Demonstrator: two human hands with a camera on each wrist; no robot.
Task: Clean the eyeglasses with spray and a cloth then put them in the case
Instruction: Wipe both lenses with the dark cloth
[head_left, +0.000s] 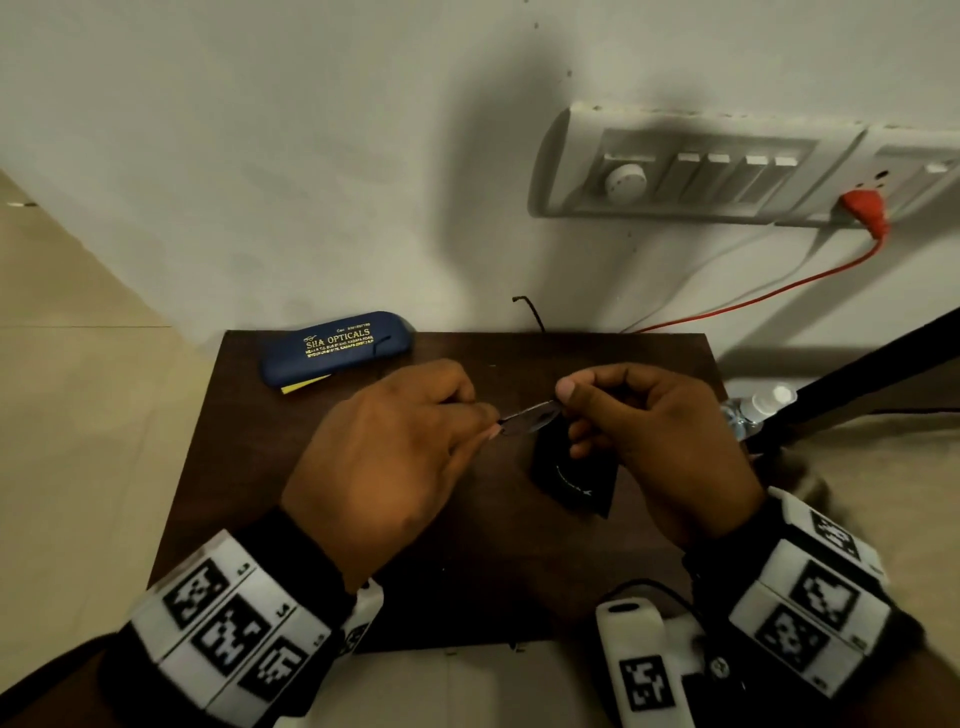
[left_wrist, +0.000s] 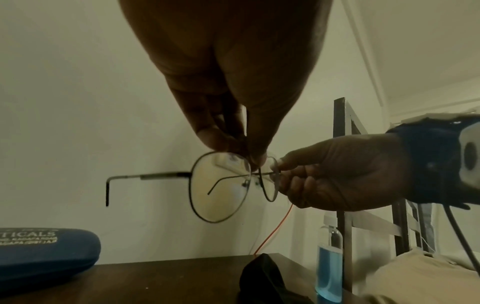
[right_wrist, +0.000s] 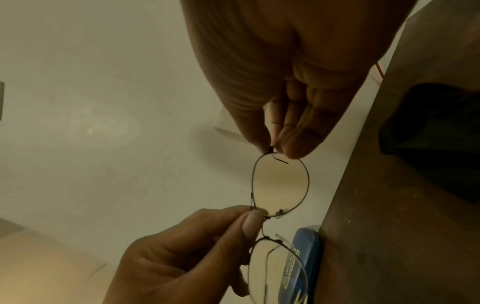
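Both hands are up over the dark wooden table (head_left: 291, 467), and between them, held clear of the surface, are the eyeglasses (left_wrist: 221, 185), thin wire frame, round lenses. The left hand (head_left: 384, 447) pinches the frame near the bridge, thumb and fingertips closed on the metal where the two lenses meet (the right wrist view shows that pinch plainly, thumbnail square to the camera). The right hand (head_left: 654, 441) has its thumb and forefinger closed on the outer edge of the other lens, at the hinge, with that temple arm folded in across the lens. The opposite temple arm sticks straight out, its tip bent down, seen from the left wrist. From the head view the glasses sit near the middle of the table. Under the right hand, at about five o'clock from the glasses, the black cloth (head_left: 571, 478) lies crumpled on the wood. The blue case (head_left: 337, 347) rests closed at eleven o'clock, up by the wall edge of the table, gold lettering on its lid and something yellow peeking from under it. Off the table's right edge, at three o'clock, stands the spray bottle (left_wrist: 329, 261), clear with blue liquid, just behind a dark metal post (left_wrist: 340, 156). A red cable (head_left: 769, 296) runs along the wall to the switchboard (head_left: 701, 171).
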